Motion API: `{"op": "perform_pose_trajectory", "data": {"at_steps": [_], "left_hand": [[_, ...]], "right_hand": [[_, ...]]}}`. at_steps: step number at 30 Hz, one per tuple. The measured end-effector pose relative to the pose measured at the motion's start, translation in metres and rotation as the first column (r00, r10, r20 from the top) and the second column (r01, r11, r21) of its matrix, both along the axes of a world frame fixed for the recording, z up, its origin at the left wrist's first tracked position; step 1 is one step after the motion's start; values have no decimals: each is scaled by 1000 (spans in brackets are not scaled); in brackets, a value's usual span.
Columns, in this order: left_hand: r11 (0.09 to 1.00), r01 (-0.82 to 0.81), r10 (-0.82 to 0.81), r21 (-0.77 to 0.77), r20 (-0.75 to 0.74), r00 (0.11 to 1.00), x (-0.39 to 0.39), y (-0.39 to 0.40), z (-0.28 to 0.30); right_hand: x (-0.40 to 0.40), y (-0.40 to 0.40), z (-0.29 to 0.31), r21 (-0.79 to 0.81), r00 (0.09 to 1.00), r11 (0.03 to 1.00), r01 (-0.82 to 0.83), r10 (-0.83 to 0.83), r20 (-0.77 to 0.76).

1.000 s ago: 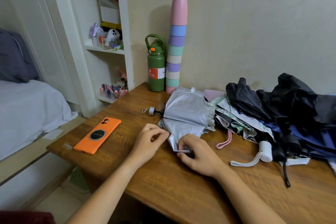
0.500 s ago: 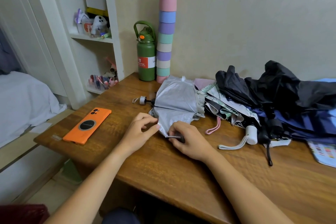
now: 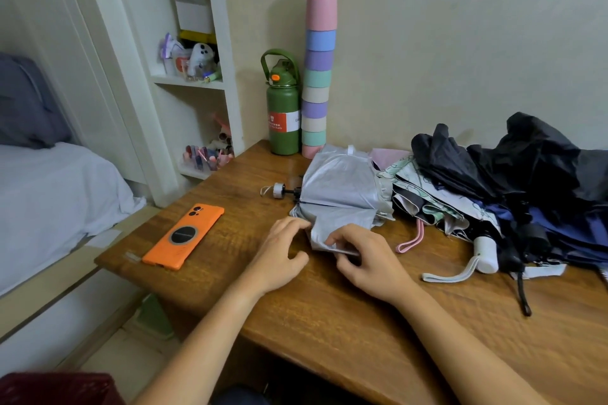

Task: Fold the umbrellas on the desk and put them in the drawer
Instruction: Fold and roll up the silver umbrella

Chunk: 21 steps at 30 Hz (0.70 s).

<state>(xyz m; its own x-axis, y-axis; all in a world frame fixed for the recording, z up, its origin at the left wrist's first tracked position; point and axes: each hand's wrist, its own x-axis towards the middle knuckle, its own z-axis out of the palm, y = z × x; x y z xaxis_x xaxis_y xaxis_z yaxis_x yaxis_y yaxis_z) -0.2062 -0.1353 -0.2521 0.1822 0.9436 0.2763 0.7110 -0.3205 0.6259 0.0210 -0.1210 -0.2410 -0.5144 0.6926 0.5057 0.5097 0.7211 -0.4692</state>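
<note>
Since the earlier frame the left hand (image 3: pixel 279 256) has let go of the cloth edge and now rests on the wooden bench (image 3: pixel 329 322) with fingers loosely spread, fingertips just touching the silver umbrella (image 3: pixel 339 187). Its right hand (image 3: pixel 368 260) still pinches the near fold of the shiny, creased fabric. That umbrella lies flat near the bench's middle, its long axis running left to right, the small round cap pointing left toward the orange phone (image 3: pixel 184 237). Beside it to the right sits a heap of other umbrellas (image 3: pixel 513 194), soft dark and patterned cloth, with a white cylindrical handle (image 3: pixel 485 255) sticking out.
</note>
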Motion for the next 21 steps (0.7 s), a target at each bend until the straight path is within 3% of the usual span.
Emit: {"op": "perform_pose_trajectory", "data": {"at_steps": [5,12,19,21], "left_hand": [[998,33,-22,54,-195,981,4,1,-2],[997,41,-31,63,-141,989,3,1,-2],[1000,31,-29,-6,218,976,-5,1,0],[999,30,-22,-26,260,965,-6,1,2]], "right_hand": [[1,2,-1,6,1000,1000,-5,5,-3],[2,-1,1,-52,999,999,-9,7,-40],[2,1,1,-50,999,999,10,-11,-30],[2,0,0,-49,1000,999,-21,22,12]]}}
